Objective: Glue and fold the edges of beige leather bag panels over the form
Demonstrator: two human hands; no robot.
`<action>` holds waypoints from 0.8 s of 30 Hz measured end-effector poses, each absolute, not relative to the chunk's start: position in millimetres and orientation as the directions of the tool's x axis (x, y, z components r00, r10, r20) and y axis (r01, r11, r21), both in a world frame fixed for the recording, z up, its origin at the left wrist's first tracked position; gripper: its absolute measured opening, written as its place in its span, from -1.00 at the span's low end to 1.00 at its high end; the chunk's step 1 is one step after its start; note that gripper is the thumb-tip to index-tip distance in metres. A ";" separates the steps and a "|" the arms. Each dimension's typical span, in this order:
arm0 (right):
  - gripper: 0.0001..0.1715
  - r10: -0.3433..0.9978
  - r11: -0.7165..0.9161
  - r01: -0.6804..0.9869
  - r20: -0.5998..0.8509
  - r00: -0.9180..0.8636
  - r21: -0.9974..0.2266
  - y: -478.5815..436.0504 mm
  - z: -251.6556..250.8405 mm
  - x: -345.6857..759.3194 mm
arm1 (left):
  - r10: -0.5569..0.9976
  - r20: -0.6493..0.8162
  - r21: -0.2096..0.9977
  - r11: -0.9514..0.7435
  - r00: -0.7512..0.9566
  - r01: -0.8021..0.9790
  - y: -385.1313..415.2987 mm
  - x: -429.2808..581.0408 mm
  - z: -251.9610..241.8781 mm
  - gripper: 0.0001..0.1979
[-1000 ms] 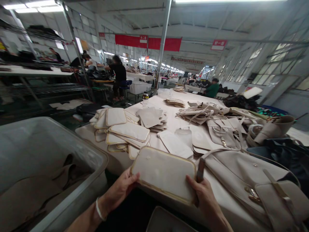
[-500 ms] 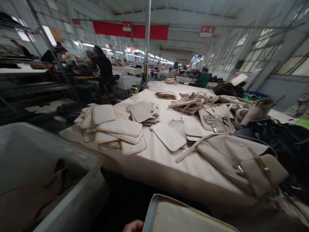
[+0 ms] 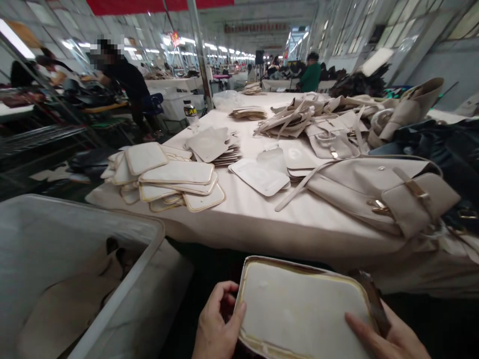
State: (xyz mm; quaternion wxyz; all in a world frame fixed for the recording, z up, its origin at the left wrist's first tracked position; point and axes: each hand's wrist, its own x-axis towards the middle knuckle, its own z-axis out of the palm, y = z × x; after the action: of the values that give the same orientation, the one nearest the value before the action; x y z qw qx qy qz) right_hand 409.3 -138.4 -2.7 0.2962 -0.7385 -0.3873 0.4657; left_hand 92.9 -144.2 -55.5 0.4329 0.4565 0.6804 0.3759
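Note:
In front of me, low in the view, is a cream bag panel (image 3: 299, 304) with rounded corners and yellowish, glue-like edges. My left hand (image 3: 219, 319) grips its left edge, thumb on top and fingers curled at the side. At the right edge my right hand (image 3: 389, 331) holds it, one digit lying across the face. Between that digit and the other fingers is a dark brown, strip-like thing (image 3: 376, 304), its kind unclear. Similar yellow-edged panels (image 3: 177, 174) lie piled on the table beyond. Paler panels (image 3: 262, 174) lie right of them.
A cream-covered table (image 3: 247, 219) stretches ahead. On its right lie a beige backpack (image 3: 370, 194), more beige bag parts (image 3: 333, 132) and dark bags (image 3: 441, 144). A large plastic bin (image 3: 157, 229) holding beige pieces stands at left. People work further back.
The view has tilted down and the panel has come further into sight. My left hand now shows more fully on its edge, and my right hand has appeared at the other side.

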 end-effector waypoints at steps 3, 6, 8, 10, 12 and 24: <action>-0.35 0.872 -0.484 0.612 -0.407 0.273 -0.625 -129.8 -2.1 417.9 | 0.941 -0.318 0.882 0.339 -0.118 0.326 -140.1 86.4 -47.5 -0.61; -0.45 0.869 -0.422 0.891 -0.357 0.344 -0.170 -126.2 6.3 414.9 | 0.934 -0.339 0.875 0.358 -0.115 0.325 -139.8 86.2 -41.9 -0.62; -0.48 0.916 -0.310 0.951 -0.267 0.300 0.006 -124.2 12.6 400.2 | 0.937 -0.326 0.880 0.349 -0.123 0.321 -141.3 88.1 -38.0 -0.64; -0.66 0.989 -0.060 0.998 -0.136 0.056 -0.023 -120.0 15.3 374.9 | 0.940 -0.317 0.884 0.342 -0.130 0.318 -142.4 89.3 -34.0 -0.67; -0.67 0.951 0.301 0.938 -0.013 -0.308 -0.171 -113.5 13.3 343.9 | 0.938 -0.329 0.886 0.346 -0.109 0.308 -140.3 87.7 -30.9 -0.68; -0.30 0.708 0.655 0.702 -0.097 -0.699 -0.282 -104.9 2.8 293.5 | 0.998 -0.046 0.866 0.024 0.031 0.500 -61.1 84.7 -22.3 -0.80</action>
State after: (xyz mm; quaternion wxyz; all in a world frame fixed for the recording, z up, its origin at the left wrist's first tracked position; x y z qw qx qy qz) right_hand 293.5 -104.9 2.8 0.0110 -0.3875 -0.9095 0.1503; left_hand 84.7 -61.1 -22.3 0.3731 0.6134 0.6107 0.3341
